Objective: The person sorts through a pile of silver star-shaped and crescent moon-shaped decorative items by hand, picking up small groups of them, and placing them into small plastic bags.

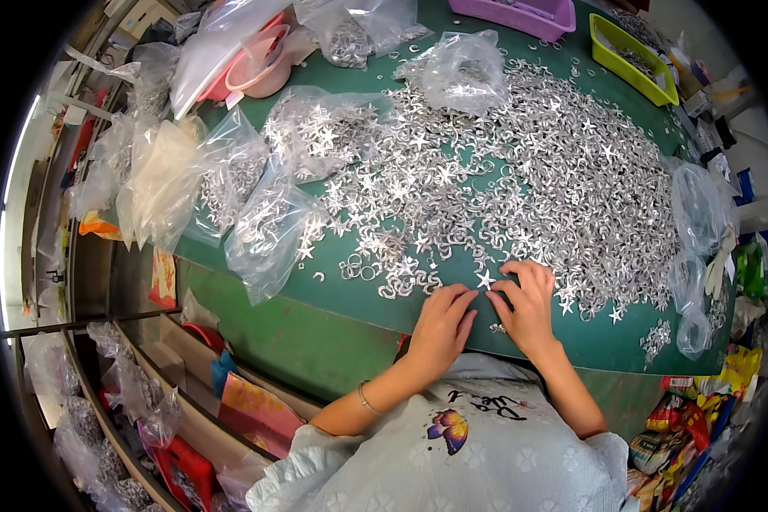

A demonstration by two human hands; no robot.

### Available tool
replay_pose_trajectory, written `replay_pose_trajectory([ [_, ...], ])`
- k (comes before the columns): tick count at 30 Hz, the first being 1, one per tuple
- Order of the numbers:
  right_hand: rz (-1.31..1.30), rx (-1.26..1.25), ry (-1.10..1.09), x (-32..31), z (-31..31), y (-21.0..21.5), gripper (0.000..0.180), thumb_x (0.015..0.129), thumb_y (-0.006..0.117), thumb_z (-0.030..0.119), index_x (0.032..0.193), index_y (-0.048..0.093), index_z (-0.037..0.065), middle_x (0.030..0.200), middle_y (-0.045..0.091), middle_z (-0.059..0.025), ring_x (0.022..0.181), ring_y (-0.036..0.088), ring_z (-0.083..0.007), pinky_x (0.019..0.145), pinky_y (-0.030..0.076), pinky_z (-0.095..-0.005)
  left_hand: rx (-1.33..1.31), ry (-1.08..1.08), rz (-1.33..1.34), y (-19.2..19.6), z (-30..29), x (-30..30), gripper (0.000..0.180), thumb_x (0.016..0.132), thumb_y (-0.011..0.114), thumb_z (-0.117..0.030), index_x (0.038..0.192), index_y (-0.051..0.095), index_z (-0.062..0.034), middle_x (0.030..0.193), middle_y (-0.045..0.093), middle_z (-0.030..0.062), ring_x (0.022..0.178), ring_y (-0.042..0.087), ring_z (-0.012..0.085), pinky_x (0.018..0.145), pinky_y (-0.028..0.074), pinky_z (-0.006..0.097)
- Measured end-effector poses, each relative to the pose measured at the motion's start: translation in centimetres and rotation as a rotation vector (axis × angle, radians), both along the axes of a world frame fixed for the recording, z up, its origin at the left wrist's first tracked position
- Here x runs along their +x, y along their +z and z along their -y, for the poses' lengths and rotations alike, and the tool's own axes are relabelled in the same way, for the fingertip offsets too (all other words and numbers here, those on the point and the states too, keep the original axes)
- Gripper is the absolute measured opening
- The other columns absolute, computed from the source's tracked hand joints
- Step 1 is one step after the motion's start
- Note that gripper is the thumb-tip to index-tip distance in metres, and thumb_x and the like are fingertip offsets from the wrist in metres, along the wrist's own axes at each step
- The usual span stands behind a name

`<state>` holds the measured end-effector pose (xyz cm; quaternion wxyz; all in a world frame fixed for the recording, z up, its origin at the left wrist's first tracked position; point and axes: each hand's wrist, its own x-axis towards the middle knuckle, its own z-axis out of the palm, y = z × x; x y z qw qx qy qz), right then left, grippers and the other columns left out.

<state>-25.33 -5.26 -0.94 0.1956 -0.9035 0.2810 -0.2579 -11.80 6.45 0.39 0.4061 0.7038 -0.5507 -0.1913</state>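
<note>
My left hand (pixel 442 326) and my right hand (pixel 527 309) meet at the table's near edge, fingers bent and fingertips close together. Between them is a silvery star-shaped charm (pixel 485 279), pinched at its lower side by the fingertips of both hands. The exact contact is partly hidden. A few small metal pieces (pixel 497 328) lie below the right thumb. Just beyond the hands spreads a large heap of small silvery metal parts (pixel 584 188), with stars, curved pieces and rings (pixel 356 268) among them.
Clear plastic bags (pixel 269 235) of metal parts crowd the green table's left side. A pink basin (pixel 260 72), a purple tray (pixel 542 30) and a yellow-green tray (pixel 610 64) stand at the back. More bags (pixel 700 205) lie right; shelves with bagged parts (pixel 149 397) stand lower left.
</note>
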Motion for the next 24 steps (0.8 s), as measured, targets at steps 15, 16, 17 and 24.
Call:
replay_pose_trajectory([
  [15, 0.019, -0.008, -0.062, 1.3, -0.1, 0.7, 0.015, 0.073, 0.072, 0.006, 0.086, 0.063, 0.006, 0.102, 0.057, -0.0054, 0.101, 0.051, -0.0270, 0.089, 0.032, -0.0424, -0.030, 0.090, 0.023, 0.0, -1.2, 0.7, 0.039, 0.080, 0.067, 0.002, 0.118, 0.058, -0.0015, 0.116, 0.055, 0.0149, 0.096, 0.058, 0.0293, 0.081, 0.049, 0.037],
  [16, 0.023, -0.026, -0.083, 0.9, 0.2, 0.7, 0.015, 0.073, 0.071, 0.005, 0.086, 0.063, 0.006, 0.101, 0.057, -0.0055, 0.101, 0.051, -0.0270, 0.088, 0.033, -0.0423, -0.072, 0.109, 0.109, -0.2, -1.2, 1.4, 0.040, 0.079, 0.068, 0.002, 0.117, 0.058, -0.0021, 0.116, 0.055, 0.0148, 0.098, 0.057, 0.0303, 0.083, 0.048, 0.038],
  [17, 0.026, -0.045, -0.104, 0.6, 0.4, 0.9, 0.014, 0.074, 0.071, 0.005, 0.085, 0.063, 0.006, 0.101, 0.058, -0.0056, 0.101, 0.052, -0.0270, 0.088, 0.033, -0.0422, -0.035, 0.136, 0.155, -0.1, -1.1, 2.1, 0.041, 0.078, 0.069, 0.002, 0.118, 0.059, -0.0025, 0.117, 0.055, 0.0145, 0.099, 0.056, 0.0306, 0.083, 0.048, 0.038],
  [24, 0.161, 0.270, -0.020, 1.0, 1.9, 3.0, 0.012, 0.075, 0.071, 0.002, 0.085, 0.064, 0.004, 0.094, 0.061, -0.0073, 0.092, 0.055, -0.0263, 0.082, 0.040, -0.0361, -0.027, 0.222, -0.541, 0.5, 0.1, 2.8, 0.034, 0.092, 0.059, -0.005, 0.125, 0.054, -0.0014, 0.119, 0.056, 0.0112, 0.095, 0.056, 0.0211, 0.079, 0.048, 0.033],
])
